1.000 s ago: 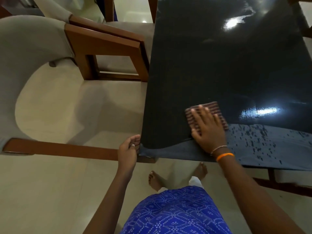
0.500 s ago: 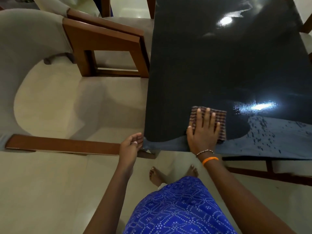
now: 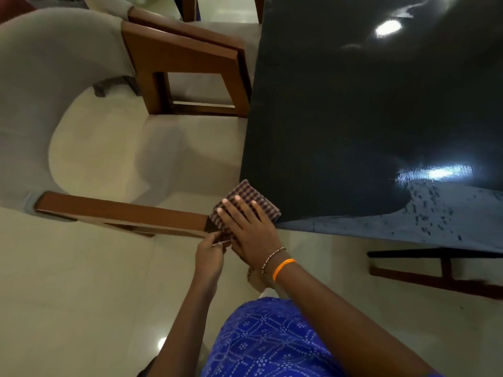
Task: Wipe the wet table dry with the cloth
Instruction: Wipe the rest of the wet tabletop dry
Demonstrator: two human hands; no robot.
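At the tabletop's near left corner, the left hand pinches the checked cloth's lower edge while the right hand presses flat on it; next, likely a pass toward the droplets on the right.

The person wears a blue garment with a white dotted pattern. The right wrist carries an orange band and a thin beaded bracelet. Both forearms are bare.

a home dining room: upholstered armchairs beside glossy black table.
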